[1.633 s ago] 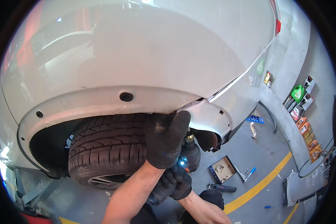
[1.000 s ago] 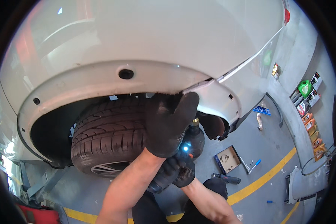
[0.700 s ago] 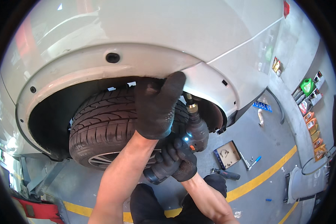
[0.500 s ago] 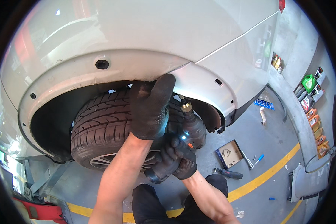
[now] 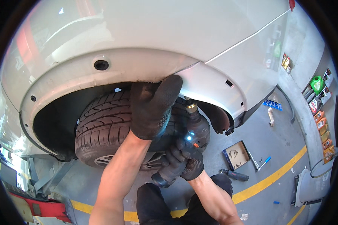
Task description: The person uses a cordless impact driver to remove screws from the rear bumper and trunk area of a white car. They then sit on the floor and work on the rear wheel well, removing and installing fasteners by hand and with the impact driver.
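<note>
My left hand (image 5: pixel 154 108), in a black glove, grips the lip of the white car's fender (image 5: pixel 199 82) above the tyre. Its thumb lies outside the panel while the fingers disappear behind the edge. In my right hand (image 5: pixel 189 159), also gloved, is the handle of a black cordless impact driver (image 5: pixel 199 131) with its light on. The tool's gold-coloured nose (image 5: pixel 191 107) points up under the arch, next to the tyre (image 5: pixel 105 123). What its tip touches is hidden behind the fender edge.
On the floor to the right lie an open box of small parts (image 5: pixel 236 154), a ratchet (image 5: pixel 254 162), a blue-handled tool (image 5: pixel 266 161) and a black power tool (image 5: pixel 234 174). Bottles (image 5: pixel 321 122) line the wall. A red lift part (image 5: pixel 45 208) is at lower left.
The view has shifted slightly, so most of the scene sits a little farther right. Both hands keep their holds, and the driver stays under the arch with its light on.
</note>
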`<state>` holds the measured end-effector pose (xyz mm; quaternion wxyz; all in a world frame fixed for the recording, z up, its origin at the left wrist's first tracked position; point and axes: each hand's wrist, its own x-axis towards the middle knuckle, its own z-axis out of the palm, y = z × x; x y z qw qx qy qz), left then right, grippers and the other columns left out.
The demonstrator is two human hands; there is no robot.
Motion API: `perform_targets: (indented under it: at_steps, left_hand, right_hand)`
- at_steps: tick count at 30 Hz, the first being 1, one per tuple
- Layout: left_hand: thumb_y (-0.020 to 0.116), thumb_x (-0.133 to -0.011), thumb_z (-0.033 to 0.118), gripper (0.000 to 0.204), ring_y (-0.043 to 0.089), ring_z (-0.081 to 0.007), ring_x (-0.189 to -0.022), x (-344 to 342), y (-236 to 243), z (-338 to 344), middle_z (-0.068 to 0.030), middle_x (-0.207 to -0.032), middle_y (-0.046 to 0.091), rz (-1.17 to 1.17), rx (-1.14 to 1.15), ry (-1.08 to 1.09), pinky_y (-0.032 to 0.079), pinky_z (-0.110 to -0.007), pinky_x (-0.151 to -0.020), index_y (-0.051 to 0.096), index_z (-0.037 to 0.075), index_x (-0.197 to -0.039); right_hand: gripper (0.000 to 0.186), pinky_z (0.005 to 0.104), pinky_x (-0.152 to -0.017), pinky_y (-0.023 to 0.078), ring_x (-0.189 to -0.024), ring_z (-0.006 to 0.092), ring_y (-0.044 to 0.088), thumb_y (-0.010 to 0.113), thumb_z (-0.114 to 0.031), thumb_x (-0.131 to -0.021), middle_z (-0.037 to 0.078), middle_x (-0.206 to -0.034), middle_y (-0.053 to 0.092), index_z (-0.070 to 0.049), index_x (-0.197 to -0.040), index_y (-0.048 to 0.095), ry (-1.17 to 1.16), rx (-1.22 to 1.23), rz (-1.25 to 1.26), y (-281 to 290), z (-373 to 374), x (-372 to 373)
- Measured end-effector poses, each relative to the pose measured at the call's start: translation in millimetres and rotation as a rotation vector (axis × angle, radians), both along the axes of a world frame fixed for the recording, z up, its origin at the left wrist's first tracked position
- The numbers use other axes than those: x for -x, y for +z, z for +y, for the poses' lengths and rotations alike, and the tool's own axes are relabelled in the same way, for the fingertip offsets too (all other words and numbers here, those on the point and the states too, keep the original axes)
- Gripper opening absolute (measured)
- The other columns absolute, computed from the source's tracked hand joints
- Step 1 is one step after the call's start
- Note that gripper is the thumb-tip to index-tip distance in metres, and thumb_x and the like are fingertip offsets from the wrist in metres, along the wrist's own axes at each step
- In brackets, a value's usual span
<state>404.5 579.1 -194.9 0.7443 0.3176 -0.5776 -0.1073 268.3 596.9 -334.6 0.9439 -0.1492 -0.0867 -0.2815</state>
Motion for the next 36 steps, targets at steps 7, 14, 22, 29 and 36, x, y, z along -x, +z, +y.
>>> perform_targets:
  at_steps: [7, 14, 22, 29, 36]
  left_hand:
    - [0.069, -0.086, 0.006, 0.020, 0.058, -0.0117, -0.081, 7.5, 6.6, 3.1, -0.0023, -0.092, 0.064, 0.083, -0.029, -0.066, 0.047, -0.028, -0.073, 0.065, 0.003, -0.106]
    - [0.070, -0.087, 0.009, 0.017, 0.056, -0.0086, -0.077, 9.5, 11.5, 2.2, 0.0006, -0.086, 0.064, 0.160, -0.020, -0.140, 0.045, -0.025, -0.071, 0.066, 0.001, -0.101]
    - [0.071, -0.086, 0.009, 0.018, 0.056, -0.0090, -0.079, 6.1, 8.9, 2.7, 0.0001, -0.088, 0.064, 0.095, -0.032, -0.063, 0.045, -0.026, -0.072, 0.066, 0.001, -0.102]
    - [0.072, -0.086, 0.009, 0.019, 0.056, -0.0093, -0.080, 4.9, 8.4, 1.5, -0.0004, -0.090, 0.064, 0.067, -0.029, -0.030, 0.045, -0.026, -0.073, 0.065, 0.002, -0.102]
    - [0.073, -0.085, 0.009, 0.021, 0.057, -0.0097, -0.082, 3.3, 7.8, 1.6, -0.0008, -0.092, 0.064, 0.009, -0.025, 0.024, 0.046, -0.026, -0.075, 0.065, 0.002, -0.103]
  right_hand:
    - [0.018, 0.0406, -0.071, 0.045, -0.058, 0.0162, 0.047, 0.069, -0.017, -0.082, 0.000, -0.061, 0.042, -0.013, -0.091, 0.054, -0.003, -0.025, -0.005, 5.2, 6.9, -4.1]
    - [0.017, 0.0393, -0.070, 0.044, -0.058, 0.0160, 0.046, 0.068, -0.017, -0.082, -0.001, -0.060, 0.041, -0.014, -0.090, 0.054, 0.023, -0.028, -0.020, 1.0, 2.7, -2.2]
    - [0.016, 0.0390, -0.070, 0.044, -0.060, 0.0157, 0.046, 0.067, -0.017, -0.082, -0.001, -0.062, 0.042, -0.013, -0.089, 0.054, 0.001, -0.010, 0.001, 2.0, -0.3, 1.3]
    - [0.015, 0.0390, -0.069, 0.043, -0.060, 0.0155, 0.046, 0.067, -0.017, -0.082, -0.001, -0.061, 0.042, -0.014, -0.086, 0.053, 0.013, -0.023, 0.009, 6.3, 0.8, 0.5]
    - [0.013, 0.0398, -0.070, 0.043, -0.058, 0.0159, 0.046, 0.067, -0.017, -0.082, -0.001, -0.062, 0.041, -0.014, -0.088, 0.055, -0.001, -0.012, -0.054, 6.6, 2.2, -3.6]
